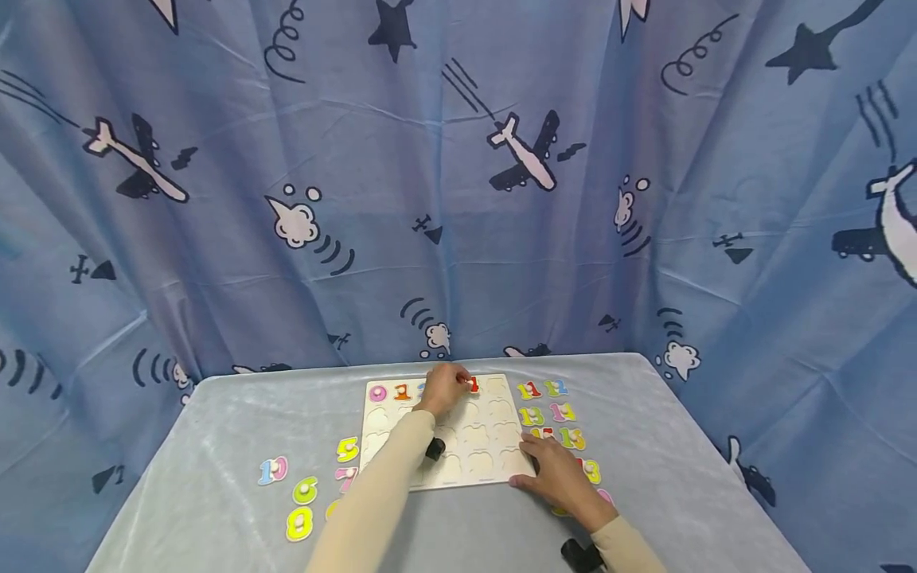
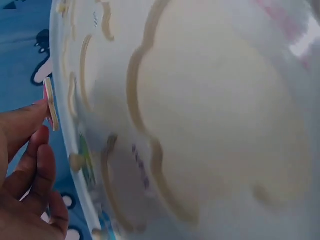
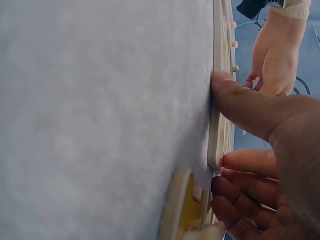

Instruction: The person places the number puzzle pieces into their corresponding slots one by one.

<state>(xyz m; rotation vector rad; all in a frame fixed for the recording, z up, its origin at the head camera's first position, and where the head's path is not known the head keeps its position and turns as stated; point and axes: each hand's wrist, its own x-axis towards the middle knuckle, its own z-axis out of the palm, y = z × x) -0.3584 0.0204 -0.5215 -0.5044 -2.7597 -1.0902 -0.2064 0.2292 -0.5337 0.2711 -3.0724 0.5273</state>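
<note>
A pale wooden number puzzle board (image 1: 458, 477) with cut-out recesses lies on the table. Over its top row, my left hand (image 1: 440, 390) pinches a small red number piece (image 1: 474, 386) between thumb and fingers. In the left wrist view this piece (image 2: 50, 104) is edge-on, so its digit is hidden. My right hand (image 1: 559, 475) holds the board's near right corner, the thumb along the front edge and the fingers by the right side, as the right wrist view shows. A pink 0 (image 1: 377, 393) and an orange 1 (image 1: 403, 392) sit in the top row.
Loose knobbed number pieces lie left of the board, among them a yellow 5 (image 1: 347, 450), a green 6 (image 1: 304, 490) and a 10 (image 1: 273, 470). Several more, including an 11 (image 1: 529, 390) and a 13 (image 1: 532, 416), lie along its right. A blue patterned curtain (image 1: 458, 199) hangs behind the table.
</note>
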